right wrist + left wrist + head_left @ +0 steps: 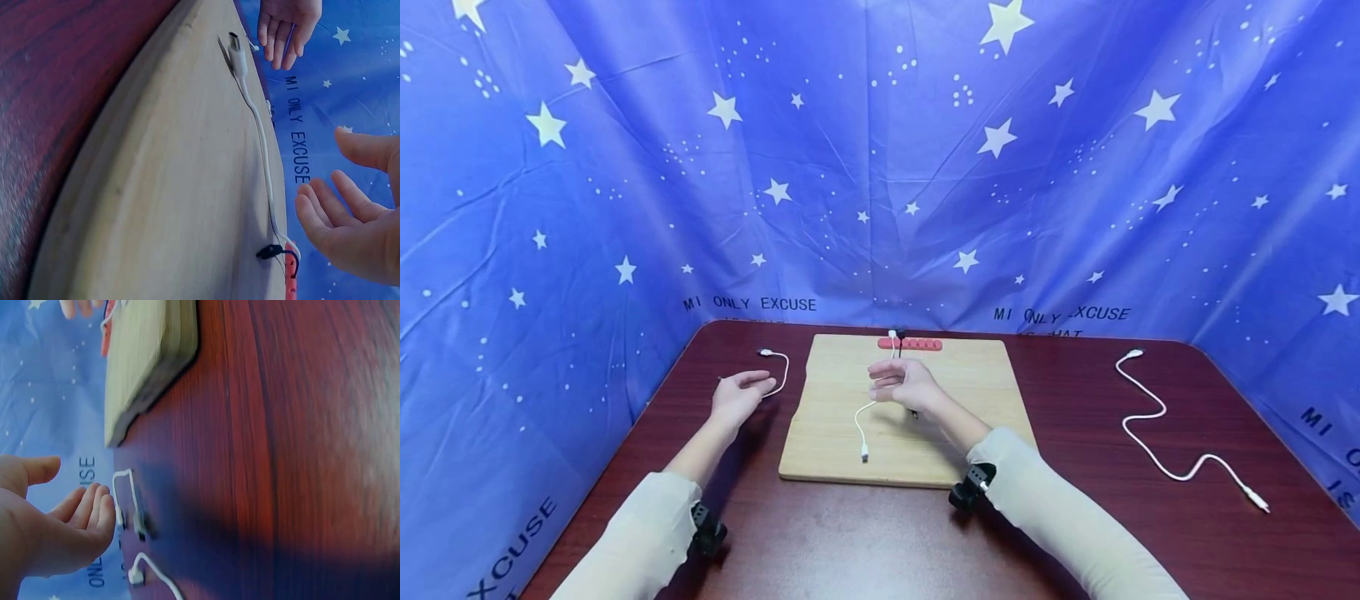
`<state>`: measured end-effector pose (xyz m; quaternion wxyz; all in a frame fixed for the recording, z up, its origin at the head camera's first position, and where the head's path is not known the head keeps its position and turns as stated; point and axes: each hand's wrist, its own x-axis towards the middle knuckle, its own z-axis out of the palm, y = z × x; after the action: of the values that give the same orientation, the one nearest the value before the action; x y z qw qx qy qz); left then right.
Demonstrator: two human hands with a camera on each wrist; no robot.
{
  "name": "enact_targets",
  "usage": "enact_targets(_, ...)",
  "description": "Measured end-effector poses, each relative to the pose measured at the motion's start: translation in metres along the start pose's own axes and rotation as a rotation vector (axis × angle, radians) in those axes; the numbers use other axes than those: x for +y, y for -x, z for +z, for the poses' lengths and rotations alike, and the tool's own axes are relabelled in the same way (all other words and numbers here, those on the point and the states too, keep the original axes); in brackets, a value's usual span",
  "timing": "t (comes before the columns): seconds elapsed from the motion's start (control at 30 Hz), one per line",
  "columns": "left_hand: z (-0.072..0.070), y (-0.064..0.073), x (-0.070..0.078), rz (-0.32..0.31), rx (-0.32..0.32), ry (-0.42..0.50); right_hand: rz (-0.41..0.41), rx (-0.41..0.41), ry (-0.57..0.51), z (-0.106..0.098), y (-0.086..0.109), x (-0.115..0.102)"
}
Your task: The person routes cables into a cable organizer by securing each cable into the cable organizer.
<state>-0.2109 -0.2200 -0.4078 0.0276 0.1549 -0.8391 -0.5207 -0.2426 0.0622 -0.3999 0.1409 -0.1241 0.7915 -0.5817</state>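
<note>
Head view: fingers [886, 366] relaxed, left hand [741, 400] hovers near a cable [787, 369] toward table's [820, 533] left edge, right hand [910, 383] above board [827, 433].

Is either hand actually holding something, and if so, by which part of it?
Nothing is held: the left hand is open near a white cable, and the right hand is open above the wooden board.
</note>
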Motion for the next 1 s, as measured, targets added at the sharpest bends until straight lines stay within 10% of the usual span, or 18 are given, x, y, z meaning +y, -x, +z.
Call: enact_targets(1.0, -0.053, -0.022, -0.017, -0.085, 0.114, -0.034, -0.019, -0.097, 0.005, 0.051, 0.002, -0.011)
